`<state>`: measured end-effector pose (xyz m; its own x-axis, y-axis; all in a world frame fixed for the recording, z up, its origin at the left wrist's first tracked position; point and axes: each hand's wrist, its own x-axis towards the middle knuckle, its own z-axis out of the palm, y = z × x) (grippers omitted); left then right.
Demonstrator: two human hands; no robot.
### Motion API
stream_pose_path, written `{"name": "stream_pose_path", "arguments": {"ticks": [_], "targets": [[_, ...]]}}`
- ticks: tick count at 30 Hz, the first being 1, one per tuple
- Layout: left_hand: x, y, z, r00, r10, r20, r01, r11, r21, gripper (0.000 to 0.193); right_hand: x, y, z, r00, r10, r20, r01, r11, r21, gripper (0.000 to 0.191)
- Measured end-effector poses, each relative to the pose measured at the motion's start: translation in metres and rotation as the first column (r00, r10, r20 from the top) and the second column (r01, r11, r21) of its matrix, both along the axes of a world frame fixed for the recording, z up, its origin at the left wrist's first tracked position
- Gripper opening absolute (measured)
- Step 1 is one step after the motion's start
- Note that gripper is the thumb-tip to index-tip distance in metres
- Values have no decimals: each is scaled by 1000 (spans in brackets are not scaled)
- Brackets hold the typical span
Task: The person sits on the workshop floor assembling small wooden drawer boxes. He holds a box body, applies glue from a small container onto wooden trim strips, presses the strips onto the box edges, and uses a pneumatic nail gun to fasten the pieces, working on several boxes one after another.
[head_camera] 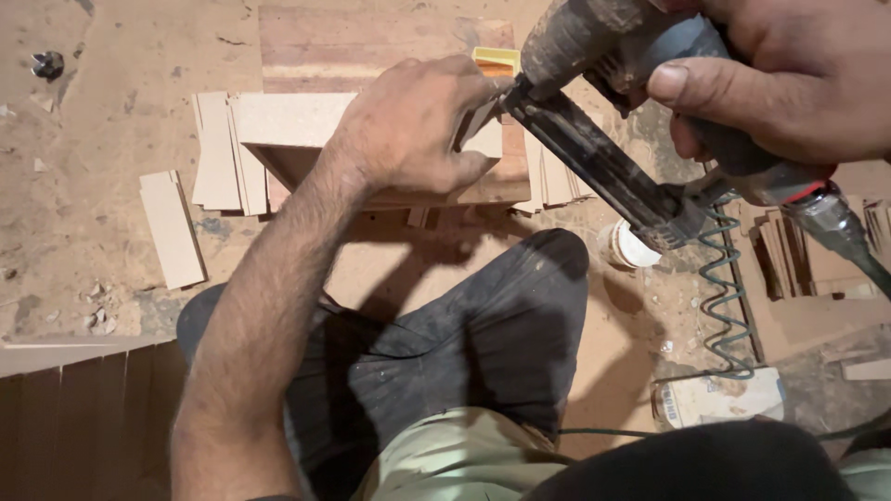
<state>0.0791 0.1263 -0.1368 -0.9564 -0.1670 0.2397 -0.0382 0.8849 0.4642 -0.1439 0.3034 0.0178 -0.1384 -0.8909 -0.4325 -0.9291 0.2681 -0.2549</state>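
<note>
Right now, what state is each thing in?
Left hand: pressed on the wooden box, fingers curled.
Right hand: gripping the nail gun.
Nail gun: tilted, nose at the box.
Wooden box: on the floor, held down.
Coiled hose: hanging slack.
Loose strip: lying flat.

Nail gun [603, 167] right of board box [306, 130]; loose strip [172, 227] left.

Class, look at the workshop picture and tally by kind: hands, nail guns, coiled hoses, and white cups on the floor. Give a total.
Hands: 2 (left, right)
Nail gun: 1
Coiled hose: 1
White cup: 1
Total: 5
</note>
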Motion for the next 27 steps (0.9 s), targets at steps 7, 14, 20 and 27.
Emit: {"name": "stream_pose_path", "arguments": {"ticks": [7, 14, 20, 27], "targets": [[-32, -33, -17, 998, 1, -56, 3, 997, 71, 58, -26, -31, -7, 996, -62, 63, 61, 998, 16, 46], [-43, -31, -35, 998, 14, -66, -7, 996, 92, 64, -33, -34, -24, 999, -31, -21, 32, 999, 20, 53], [-38, 1, -51, 998, -4, -59, 13, 989, 146, 62, -28, 8, -41, 993, -102, -52, 106, 992, 75, 46], [-39, 11, -59, 996, -13, -85, 25, 989, 147, 56, -30, 22, -57, 997, -54, -51, 58, 996, 74, 58]]}}
